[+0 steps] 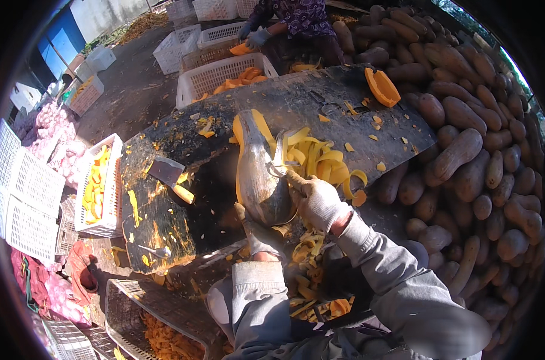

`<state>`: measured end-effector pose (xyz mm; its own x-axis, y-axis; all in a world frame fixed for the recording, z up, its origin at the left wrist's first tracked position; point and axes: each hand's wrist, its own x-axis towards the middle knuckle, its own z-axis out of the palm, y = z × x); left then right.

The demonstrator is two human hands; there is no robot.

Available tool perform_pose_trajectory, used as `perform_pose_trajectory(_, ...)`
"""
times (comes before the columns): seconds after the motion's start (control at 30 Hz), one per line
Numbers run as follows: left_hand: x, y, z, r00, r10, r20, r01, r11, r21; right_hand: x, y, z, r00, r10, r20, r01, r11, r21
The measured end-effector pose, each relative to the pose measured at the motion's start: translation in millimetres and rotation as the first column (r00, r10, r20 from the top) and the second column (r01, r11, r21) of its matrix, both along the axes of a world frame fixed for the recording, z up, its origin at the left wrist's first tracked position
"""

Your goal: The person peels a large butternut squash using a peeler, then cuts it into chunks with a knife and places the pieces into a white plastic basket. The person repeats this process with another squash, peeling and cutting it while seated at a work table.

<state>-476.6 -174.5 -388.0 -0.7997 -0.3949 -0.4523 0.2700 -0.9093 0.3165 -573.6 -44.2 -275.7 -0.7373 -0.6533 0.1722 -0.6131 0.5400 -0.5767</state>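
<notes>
A long butternut-type squash [262,180] lies on the dark wooden board with its thick end towards me. Orange flesh shows along both sides, and a grey-tan strip of skin runs down its middle. My gloved left hand [259,234] holds the near end from the left and below; part of that grip is hidden by the squash. In my gloved right hand [317,198] is a metal peeler [277,171], its head against the right side of the squash. Curled yellow peelings [324,159] are heaped just right of the squash.
Left on the board [196,157] lie a cleaver [166,171] and a spoon [157,251]. A hollowed squash half [382,87] rests at the far right. Crates [99,189] of orange pieces stand around. Whole squashes [461,153] are piled right; another person [295,22] sits opposite.
</notes>
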Motion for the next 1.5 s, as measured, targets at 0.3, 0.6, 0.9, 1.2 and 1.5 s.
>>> perform_pose_trajectory(0.3, 3, 6, 40, 0.984, 0.037, 0.177, -0.019, 0.995, -0.102, 124, 65, -64, 0.985, 0.048, 0.164, -0.074, 0.986, 0.153)
perform_pose_trajectory(0.6, -15, 13, 14, 0.998, -0.033, 0.049, 0.031, 0.998, 0.051, 9, 36, 28, 0.991, 0.096, 0.090, -0.076, 0.976, -0.202)
perform_pose_trajectory(0.9, 0, 13, 24, 0.997, 0.078, 0.022, -0.077, 0.997, -0.024, -180, -170, 2, 0.997, -0.037, 0.062, 0.027, 0.989, 0.146)
perform_pose_trajectory(1.2, -15, 26, 27, 0.995, 0.031, -0.096, -0.020, 0.994, 0.110, -227, -137, -66, 0.996, 0.089, -0.021, -0.071, 0.900, 0.430)
perform_pose_trajectory(1.5, -6, 14, 26, 0.992, 0.128, -0.006, -0.129, 0.992, -0.003, -27, -30, 18, 0.998, 0.031, 0.049, -0.038, 0.988, 0.149)
